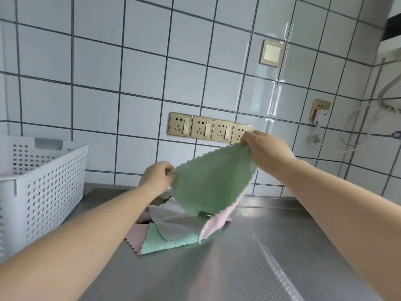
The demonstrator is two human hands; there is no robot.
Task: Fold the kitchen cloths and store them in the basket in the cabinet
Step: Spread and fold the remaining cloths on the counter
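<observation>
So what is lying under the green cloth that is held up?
Under the green cloth, a pile of cloths lies on the steel counter: grey, mint, pink. The pile's far part is hidden behind it.

Both hands hold up a green scallop-edged kitchen cloth [211,183] with a pale pink underside above the brushed steel counter [249,257]. The left hand [156,177] pinches its lower left corner; the right hand [265,152] pinches the upper right corner, higher and farther off. The cloth hangs slanted between them, its bottom edge brushing a loose heap of grey, mint and pink cloths [167,229] lying on the counter. At the left stands a white perforated plastic basket [43,187], something pink showing inside. On the far white tiled wall [97,72] sits a row of four gold sockets [209,128].
</observation>
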